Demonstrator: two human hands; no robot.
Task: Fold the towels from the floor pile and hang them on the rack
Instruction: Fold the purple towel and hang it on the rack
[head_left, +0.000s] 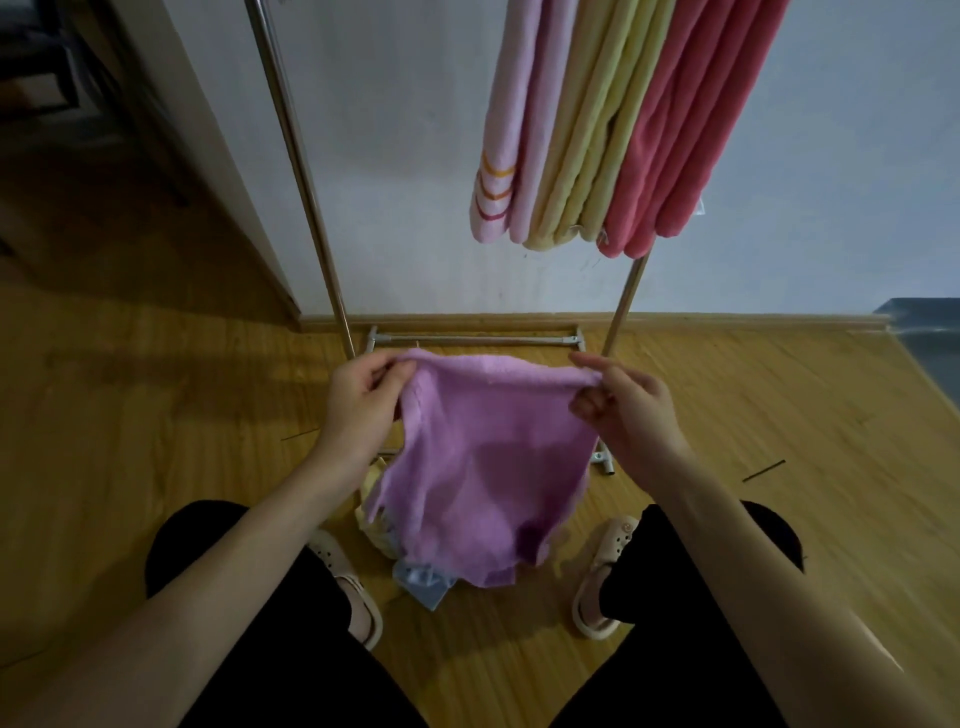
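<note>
A purple towel (483, 467) hangs in front of me, held up by its top edge. My left hand (363, 400) pinches the top left corner and my right hand (623, 405) pinches the top right corner. Below the towel, the floor pile (423, 577) shows a yellow piece and a light blue piece between my feet; most of it is hidden by the purple towel. The metal rack (301, 171) stands against the wall, with a pale pink striped towel (506, 135), a yellow towel (592, 140) and a coral towel (691, 130) hanging folded at the upper right.
The rack's base bar (472, 339) lies on the wooden floor (156, 426) near the baseboard. A door frame edge (208, 156) stands at the left. My sandalled feet (602, 571) flank the pile. A grey object (930, 343) sits at the far right.
</note>
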